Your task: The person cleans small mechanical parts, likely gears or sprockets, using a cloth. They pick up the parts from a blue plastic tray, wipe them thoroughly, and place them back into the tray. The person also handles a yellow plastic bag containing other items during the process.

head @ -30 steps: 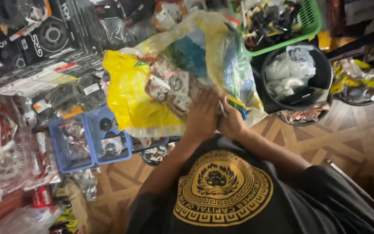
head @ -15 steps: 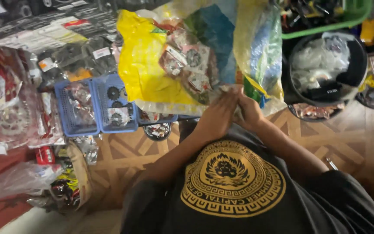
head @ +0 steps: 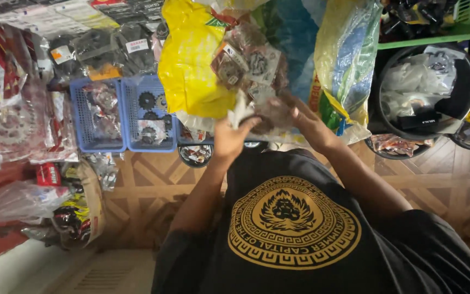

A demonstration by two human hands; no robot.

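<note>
Hands up at the mouth of a big yellow plastic sack (head: 191, 65), both busy in front of the black shirt. The left hand (head: 229, 136) is pinching a small clear packet (head: 241, 111) by its lower edge; the right hand (head: 295, 117) is closed on another clear-wrapped sprocket packet (head: 270, 109) just beside it, right at the sack's lower lip. More bagged sprockets (head: 246, 60) spill inside the sack. Left of it sits a blue basket (head: 80, 117) of small gears, right of it a black bucket (head: 463, 81), all on the patterned wooden floor (head: 153, 185).
</note>
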